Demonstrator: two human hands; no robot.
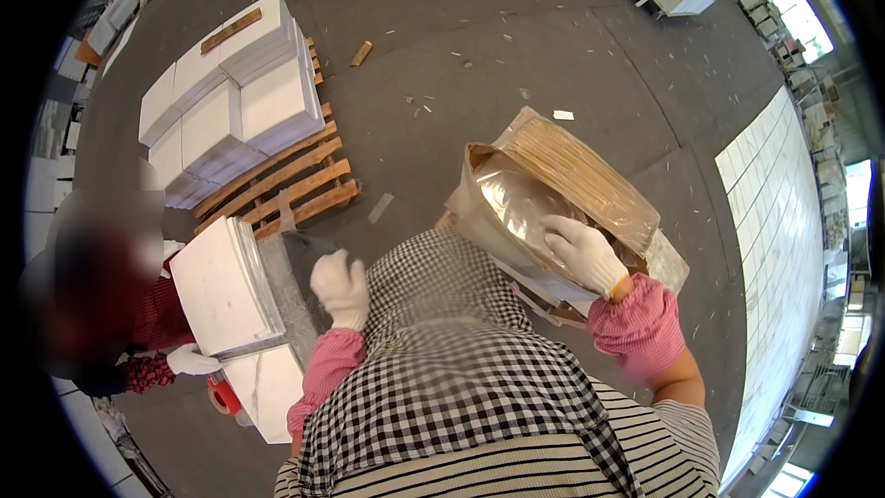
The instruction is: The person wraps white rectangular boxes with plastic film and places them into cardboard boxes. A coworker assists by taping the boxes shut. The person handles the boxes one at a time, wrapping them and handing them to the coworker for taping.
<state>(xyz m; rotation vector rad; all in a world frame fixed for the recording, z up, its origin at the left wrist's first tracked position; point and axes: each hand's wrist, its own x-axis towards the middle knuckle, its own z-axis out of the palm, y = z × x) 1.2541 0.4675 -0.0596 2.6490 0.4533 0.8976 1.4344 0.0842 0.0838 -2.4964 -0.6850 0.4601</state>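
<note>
My left hand [339, 290], in a white glove, hovers beside a plastic-wrapped stack, its fingers loosely bent and nothing visible in them. Over an opened carton [477, 186] on my right, my right hand [583, 254], gloved too, reaches with fingers extended toward clear plastic film [516, 203] inside. The film lines the carton; what lies beneath is hard to make out. A brown ribbed cardboard pack [576, 175] under shiny film adjoins the carton's far side. To my left, white marble-look slabs [221, 281] stand stacked, with grey plastic wrap [293, 286] along their near side.
A co-worker's gloved hand [192, 360] touches the slabs at left, near a red tape dispenser [222, 395]. Beyond, white blocks [207, 111] sit on a wooden pallet [309, 180]. Pale tiles [779, 221] cover the floor at right. A wood scrap [361, 53] and debris litter the grey floor.
</note>
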